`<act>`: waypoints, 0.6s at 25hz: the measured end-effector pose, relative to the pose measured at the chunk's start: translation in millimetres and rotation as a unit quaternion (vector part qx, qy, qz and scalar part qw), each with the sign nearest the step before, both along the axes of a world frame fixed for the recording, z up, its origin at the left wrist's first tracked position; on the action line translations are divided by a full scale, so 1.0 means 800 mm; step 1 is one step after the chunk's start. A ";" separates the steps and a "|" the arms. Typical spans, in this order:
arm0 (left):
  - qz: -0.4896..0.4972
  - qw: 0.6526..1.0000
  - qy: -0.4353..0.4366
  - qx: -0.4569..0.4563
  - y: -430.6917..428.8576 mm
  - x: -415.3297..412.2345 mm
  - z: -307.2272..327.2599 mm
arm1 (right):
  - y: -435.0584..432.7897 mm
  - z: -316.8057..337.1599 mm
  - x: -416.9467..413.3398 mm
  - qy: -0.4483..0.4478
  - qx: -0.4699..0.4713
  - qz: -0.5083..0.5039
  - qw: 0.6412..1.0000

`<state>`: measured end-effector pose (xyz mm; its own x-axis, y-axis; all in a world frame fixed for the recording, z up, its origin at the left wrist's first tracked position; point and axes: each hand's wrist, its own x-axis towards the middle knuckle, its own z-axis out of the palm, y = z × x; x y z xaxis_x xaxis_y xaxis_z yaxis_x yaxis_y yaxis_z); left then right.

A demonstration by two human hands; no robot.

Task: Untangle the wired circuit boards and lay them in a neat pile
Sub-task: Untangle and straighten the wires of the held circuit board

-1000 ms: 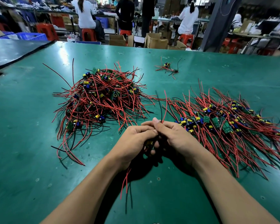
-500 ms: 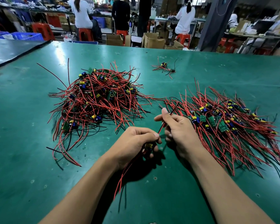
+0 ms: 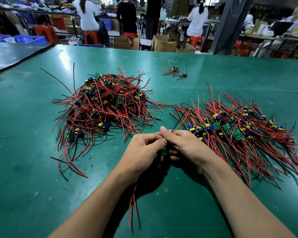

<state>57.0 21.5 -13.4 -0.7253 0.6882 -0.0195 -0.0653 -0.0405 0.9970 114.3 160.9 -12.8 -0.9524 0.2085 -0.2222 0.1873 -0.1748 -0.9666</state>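
A tangled heap of wired circuit boards [image 3: 103,107] with red and black leads lies on the green table [image 3: 24,152] at the left. A flatter, combed-out pile of boards [image 3: 239,134] lies at the right. Between them, my left hand [image 3: 143,152] and my right hand [image 3: 186,146] meet and together hold one small green board [image 3: 164,151], mostly hidden by the fingers. Its red and black wires stick up past my right thumb [image 3: 179,121], and others hang down below my left wrist [image 3: 133,206].
A single loose wired board [image 3: 175,71] lies farther back on the table. A dark mat [image 3: 10,55] covers the neighbouring table at the far left. Beyond the far edge are cardboard boxes [image 3: 163,43], red stools and seated people.
My right hand, which had drawn away along the wires to the right, has come back against my left hand. The wires that it pinches now point up and right.
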 end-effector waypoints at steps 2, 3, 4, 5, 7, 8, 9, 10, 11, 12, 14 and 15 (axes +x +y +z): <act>0.000 1.000 0.005 -0.015 0.001 -0.001 0.000 | 0.004 -0.001 -0.001 0.005 0.037 -0.018 0.999; -0.006 0.999 0.018 -0.029 0.001 -0.001 0.000 | 0.007 -0.002 -0.002 0.005 0.068 -0.038 0.997; -0.014 0.998 0.032 -0.044 0.001 -0.001 0.000 | 0.010 -0.003 -0.002 0.004 0.098 -0.062 0.993; -0.023 0.997 0.041 -0.057 0.000 -0.001 0.001 | 0.013 -0.004 -0.003 0.004 0.122 -0.089 0.989; -0.034 0.996 0.047 -0.070 -0.001 -0.002 0.002 | 0.017 -0.005 -0.005 0.004 0.143 -0.131 0.981; -0.037 0.996 0.048 -0.071 -0.001 -0.003 0.002 | 0.016 -0.004 -0.007 0.004 0.135 -0.150 0.979; -0.039 0.996 0.049 -0.071 -0.002 -0.004 0.002 | 0.014 -0.003 -0.008 0.003 0.111 -0.171 0.979; -0.041 0.995 0.052 -0.072 -0.003 -0.004 0.002 | 0.014 -0.002 -0.010 0.006 0.064 -0.190 0.980; -0.045 0.994 0.057 -0.077 -0.003 -0.004 0.002 | 0.015 0.001 -0.011 0.015 -0.002 -0.202 0.979; -0.049 0.994 0.061 -0.082 -0.003 -0.005 0.002 | 0.018 0.005 -0.011 0.031 -0.083 -0.204 0.975; -0.055 0.993 0.059 -0.084 -0.004 -0.005 0.001 | 0.027 0.015 -0.006 0.065 -0.225 -0.175 0.956; -0.055 0.993 0.056 -0.084 -0.004 -0.005 0.001 | 0.031 0.018 -0.002 0.077 -0.268 -0.153 0.948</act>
<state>52.8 18.4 -12.7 -0.6493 0.7578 -0.0644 0.0519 0.1286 0.9903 112.6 185.8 1.9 -0.8955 0.3767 -0.2370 -0.0880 -0.6720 -0.7353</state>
